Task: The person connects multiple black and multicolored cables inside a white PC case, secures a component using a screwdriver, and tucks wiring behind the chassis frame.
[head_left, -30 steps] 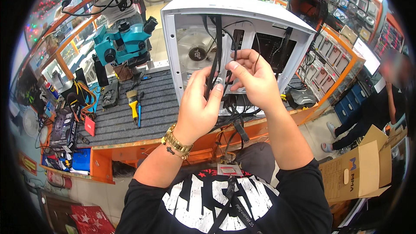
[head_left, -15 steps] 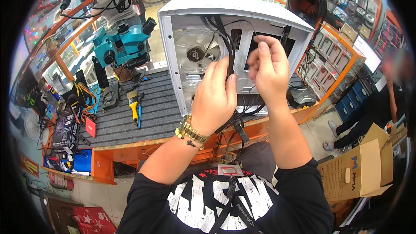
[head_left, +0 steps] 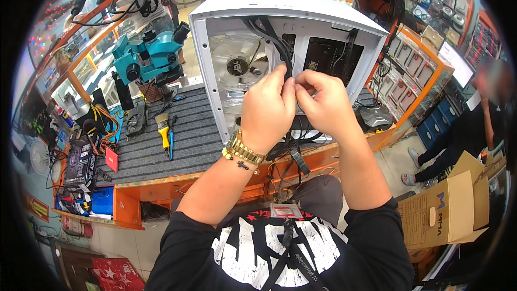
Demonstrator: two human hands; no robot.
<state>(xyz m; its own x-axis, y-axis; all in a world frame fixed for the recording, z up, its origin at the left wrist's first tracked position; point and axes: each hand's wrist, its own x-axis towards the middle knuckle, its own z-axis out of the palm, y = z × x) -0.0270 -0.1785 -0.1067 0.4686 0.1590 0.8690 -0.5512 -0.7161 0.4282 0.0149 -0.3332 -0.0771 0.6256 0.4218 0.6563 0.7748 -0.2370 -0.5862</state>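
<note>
A white computer case [head_left: 291,4] stands on the bench with its side open toward me. A clear round fan [head_left: 236,54] sits behind the opening on its left. Black cables [head_left: 279,44] run down in a bundle from the case's top edge. My left hand [head_left: 265,112] is closed round that bundle, thumb against fingers. Close beside it, my right hand [head_left: 329,106] is pinched at the cables, its fingertips nearly touching my left thumb. What the right fingers grip is too small to make out. More cables [head_left: 295,159] hang below my hands over the bench's front edge.
On the grey ribbed bench mat [head_left: 188,124] lie a yellow-handled brush [head_left: 164,133] and a blue tool [head_left: 172,145]. A teal microscope [head_left: 148,56] stands left of the case. Right are a black box-shaped device [head_left: 375,117] and an open cardboard box [head_left: 436,215]; a person [head_left: 468,129] stands beyond.
My right hand has come down and left from beside the upper case opening to the cable bundle, next to my left hand. The left hand keeps its hold on the cables.
</note>
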